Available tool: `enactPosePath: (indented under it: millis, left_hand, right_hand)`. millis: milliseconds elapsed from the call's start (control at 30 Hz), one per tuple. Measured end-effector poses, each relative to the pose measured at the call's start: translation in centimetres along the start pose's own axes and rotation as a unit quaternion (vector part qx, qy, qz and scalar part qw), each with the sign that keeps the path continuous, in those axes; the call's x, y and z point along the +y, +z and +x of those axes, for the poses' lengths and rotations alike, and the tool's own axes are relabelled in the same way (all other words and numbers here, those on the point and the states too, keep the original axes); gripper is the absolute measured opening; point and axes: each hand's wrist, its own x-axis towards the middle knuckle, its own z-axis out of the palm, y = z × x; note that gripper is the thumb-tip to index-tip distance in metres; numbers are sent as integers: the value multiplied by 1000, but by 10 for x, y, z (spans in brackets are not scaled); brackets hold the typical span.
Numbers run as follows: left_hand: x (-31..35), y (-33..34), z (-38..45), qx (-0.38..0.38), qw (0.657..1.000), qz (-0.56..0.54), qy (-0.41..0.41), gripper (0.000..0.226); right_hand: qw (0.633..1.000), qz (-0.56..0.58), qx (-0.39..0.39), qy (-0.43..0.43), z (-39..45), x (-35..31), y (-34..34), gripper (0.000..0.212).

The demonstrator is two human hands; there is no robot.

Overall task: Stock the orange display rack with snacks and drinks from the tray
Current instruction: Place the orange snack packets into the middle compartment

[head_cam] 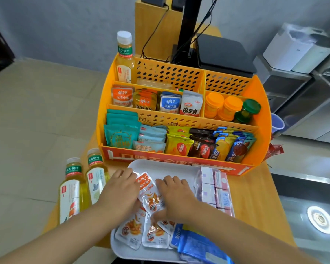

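- A wooden table point(255, 195) stands in a grey-walled room, with black equipment and cables behind the orange rack point(263, 130).
- The rack is mostly stocked: packets fill the front and middle rows, small jars point(225, 109) sit at the right, and one bottle point(123, 58) stands in the back left corner.
- A white tray point(160, 165) lies just in front of the rack, holding orange snack packets point(148, 189), blue packets point(194, 242) and pink boxes point(215, 187).
- Two bottles point(84, 187) stand beside the tray on the left.
- The left hand point(120, 189) rests on the packets with fingers loosely curled; whether it grips one I cannot tell.
- The right hand point(172, 197) presses on the pile, thumb tucked against a packet.
- Risk: the packets overlap and look slick, so lifting one may drag others off the tray, or a forearm may knock over the nearby bottles.
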Motion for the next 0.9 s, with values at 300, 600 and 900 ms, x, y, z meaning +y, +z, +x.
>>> enactPosePath:
  millis: [300, 600, 900]
  left_hand:
    - [22, 31, -5, -126, 989, 79, -14, 135]
    - [37, 29, -1, -80, 992, -79, -56, 69]
    - [3, 3, 15, -19, 872, -446, -200, 53]
  right_hand:
    - [979, 133, 35, 148, 30, 1, -8, 36]
    - [947, 242, 166, 127, 13, 30, -51, 21]
    - [649, 711, 170, 212, -2, 27, -48, 12]
